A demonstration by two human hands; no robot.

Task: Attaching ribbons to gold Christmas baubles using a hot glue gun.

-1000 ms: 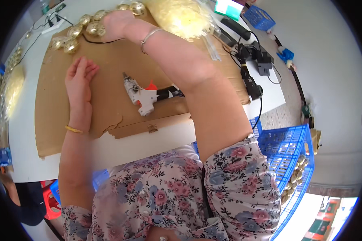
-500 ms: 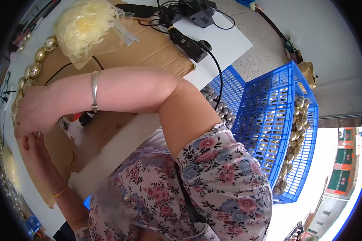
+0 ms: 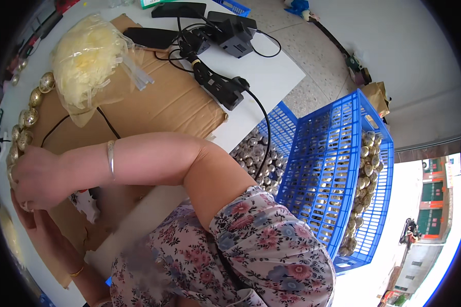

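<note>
My right hand (image 3: 40,176) reaches across to the far left, its fingers bent in a closed grip; whatever is in them is hidden. My left hand (image 3: 29,219) lies just below, its fingers mostly covered by the right hand. Several shiny gold egg-shaped ornaments (image 3: 31,117) stand in a curved row along the edge of a cardboard sheet (image 3: 153,94), running down to my right hand. Some of them touch each other. Above my right forearm, a clear plastic bag with pale yellow contents (image 3: 87,64) rests on the cardboard.
Black power adapters (image 3: 236,43) and tangled cables lie on the white table (image 3: 279,69) at the back. To the right, a blue plastic crate (image 3: 317,158) holds many gold ornaments (image 3: 366,176). Silvery ornaments (image 3: 253,153) fill another blue basket (image 3: 281,120) beside it.
The view has shifted, so the bag, cardboard and adapters sit lower and further left. Both hands stay close together by the row of gold ornaments.
</note>
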